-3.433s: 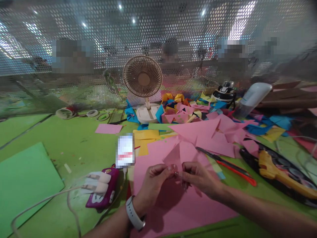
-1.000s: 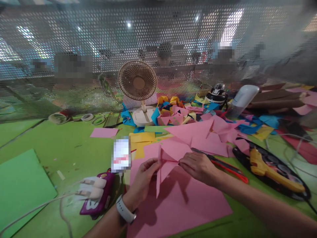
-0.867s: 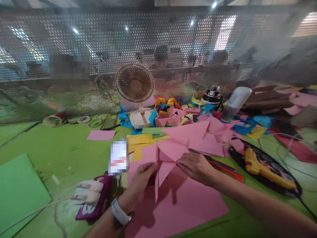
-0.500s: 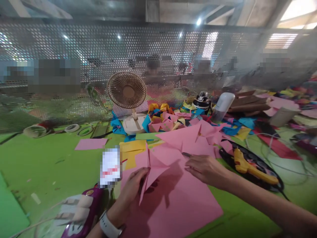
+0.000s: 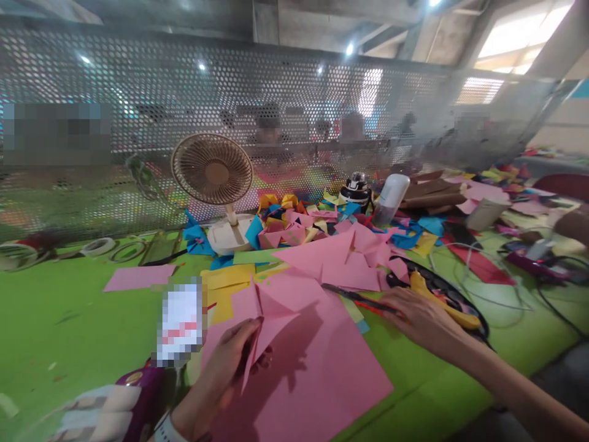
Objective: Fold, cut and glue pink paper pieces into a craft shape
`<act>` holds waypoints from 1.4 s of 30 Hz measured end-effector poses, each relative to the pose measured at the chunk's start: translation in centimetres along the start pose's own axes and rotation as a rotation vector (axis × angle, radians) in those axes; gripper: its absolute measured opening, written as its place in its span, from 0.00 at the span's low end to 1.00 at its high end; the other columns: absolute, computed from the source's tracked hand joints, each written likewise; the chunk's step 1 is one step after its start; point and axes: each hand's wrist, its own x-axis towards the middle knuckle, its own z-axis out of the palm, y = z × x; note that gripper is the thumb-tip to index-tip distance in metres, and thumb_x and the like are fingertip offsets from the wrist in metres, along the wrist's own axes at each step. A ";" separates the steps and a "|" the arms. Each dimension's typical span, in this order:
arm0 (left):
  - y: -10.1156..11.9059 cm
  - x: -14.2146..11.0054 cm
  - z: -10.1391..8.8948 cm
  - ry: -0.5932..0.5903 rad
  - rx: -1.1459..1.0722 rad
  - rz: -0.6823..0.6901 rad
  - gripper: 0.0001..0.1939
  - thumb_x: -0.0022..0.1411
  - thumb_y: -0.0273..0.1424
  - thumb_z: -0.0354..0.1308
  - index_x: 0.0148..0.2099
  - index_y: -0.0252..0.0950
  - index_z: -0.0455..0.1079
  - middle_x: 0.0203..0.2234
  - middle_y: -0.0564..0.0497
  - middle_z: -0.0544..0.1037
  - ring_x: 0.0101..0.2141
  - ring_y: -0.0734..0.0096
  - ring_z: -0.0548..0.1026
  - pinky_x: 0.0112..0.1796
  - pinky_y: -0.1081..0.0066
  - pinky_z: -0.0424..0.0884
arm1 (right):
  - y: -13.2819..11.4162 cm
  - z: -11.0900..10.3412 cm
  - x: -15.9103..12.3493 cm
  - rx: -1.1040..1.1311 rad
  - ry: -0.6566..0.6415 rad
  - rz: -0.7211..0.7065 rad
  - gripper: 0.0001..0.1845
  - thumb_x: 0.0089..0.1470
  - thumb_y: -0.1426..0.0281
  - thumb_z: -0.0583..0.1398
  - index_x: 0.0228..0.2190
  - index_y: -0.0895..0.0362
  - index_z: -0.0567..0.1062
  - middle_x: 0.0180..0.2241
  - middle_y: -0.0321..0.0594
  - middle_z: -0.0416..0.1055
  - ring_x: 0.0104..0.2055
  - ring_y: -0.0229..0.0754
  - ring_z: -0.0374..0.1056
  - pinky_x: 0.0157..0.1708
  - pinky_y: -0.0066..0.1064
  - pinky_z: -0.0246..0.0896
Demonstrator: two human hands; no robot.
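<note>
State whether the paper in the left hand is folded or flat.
Folded: the pink paper in the left hand shows flaps angled apart.

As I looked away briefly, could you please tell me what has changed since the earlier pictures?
The right hand let go of the folded pink paper and moved right, onto the red-handled scissors; whether it grips them is unclear. The left hand still holds the paper; the fan stays put.

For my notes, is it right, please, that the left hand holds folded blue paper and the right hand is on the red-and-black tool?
Nearly: the head view shows the left hand holding folded pink paper, not blue; the rest stands.
</note>
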 end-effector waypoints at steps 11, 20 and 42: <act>-0.7 0.7 -0.6 -0.093 -0.033 0.007 0.11 0.49 0.37 0.62 0.29 0.35 0.68 0.18 0.54 0.71 0.20 0.70 0.71 0.24 0.72 0.69 | -0.2 0.5 1.5 -0.202 0.075 0.111 0.12 0.57 0.65 0.51 0.34 0.54 0.74 0.36 0.42 0.72 0.38 0.43 0.68 0.38 0.33 0.58; -1.0 0.5 -0.7 -0.124 -0.025 -0.007 0.11 0.52 0.38 0.61 0.30 0.36 0.68 0.18 0.55 0.73 0.19 0.71 0.70 0.23 0.73 0.67 | 1.8 -0.1 5.1 -0.473 -0.040 0.216 0.11 0.53 0.70 0.51 0.33 0.58 0.73 0.33 0.46 0.72 0.37 0.45 0.68 0.36 0.33 0.54; -2.9 1.8 -1.2 -0.124 0.072 0.132 0.18 0.47 0.44 0.63 0.26 0.33 0.66 0.19 0.56 0.64 0.22 0.76 0.62 0.24 0.76 0.57 | 1.9 1.1 18.9 -0.104 -0.168 -0.369 0.32 0.44 0.56 0.63 0.48 0.59 0.69 0.49 0.51 0.68 0.50 0.53 0.63 0.49 0.41 0.53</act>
